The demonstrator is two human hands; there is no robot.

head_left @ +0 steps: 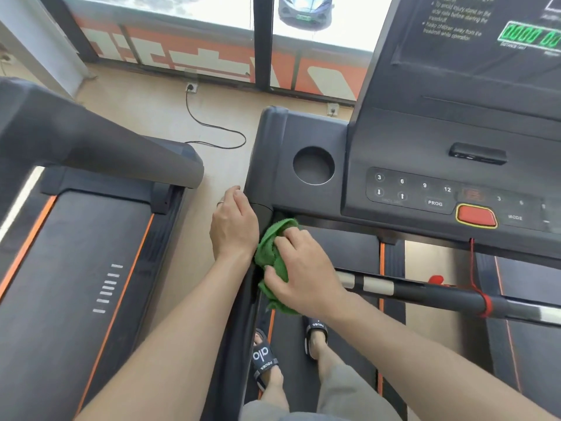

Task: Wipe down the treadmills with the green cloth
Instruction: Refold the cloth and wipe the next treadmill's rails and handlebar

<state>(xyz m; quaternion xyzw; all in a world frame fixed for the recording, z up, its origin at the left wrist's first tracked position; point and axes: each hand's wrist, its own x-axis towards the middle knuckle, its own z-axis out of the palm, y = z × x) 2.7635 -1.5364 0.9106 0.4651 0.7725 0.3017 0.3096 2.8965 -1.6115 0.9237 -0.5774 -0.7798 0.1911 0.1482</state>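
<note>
I stand on a dark treadmill [306, 138] whose console fills the upper right. My right hand [306, 275] grips a bunched green cloth [268, 252] and presses it against the left handrail just below the console's left corner. My left hand [233, 223] rests on the outer side of that same handrail, fingers curved over its edge, a ring on one finger. A second treadmill [79, 253] with orange trim lies to the left.
The console has a round cup holder [313, 165], numbered buttons and a red stop button [476, 215] with a red cord. A crossbar [425, 291] runs to the right. A black cable [212, 126] trails across the tan floor between the machines. My sandalled feet stand on the belt.
</note>
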